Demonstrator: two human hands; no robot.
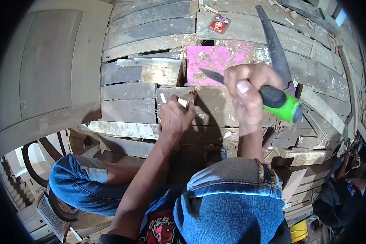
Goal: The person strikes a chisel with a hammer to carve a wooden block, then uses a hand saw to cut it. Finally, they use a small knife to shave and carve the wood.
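Note:
My right hand (250,87) is raised over the plank floor, its fingers wrapped round a knife (278,103) with a green and black handle. Its dark pointed blade extends to the left. Lower and further left, my left hand (177,112) is closed on a small white piece (183,103) at the planks. A thin white strip (163,98) shows beside its fingers; whether the two are one item I cannot tell. Just beyond the hands lies a pink sheet (203,61) scattered with wood shavings.
A saw (274,49) lies on the planks at the right. Farther off is a red card packet (219,24). A panelled wooden door (49,61) stands at the left, above a chair (53,211). Gaps run between the planks. Another person (343,199) is at the lower right, near a yellow object (299,232).

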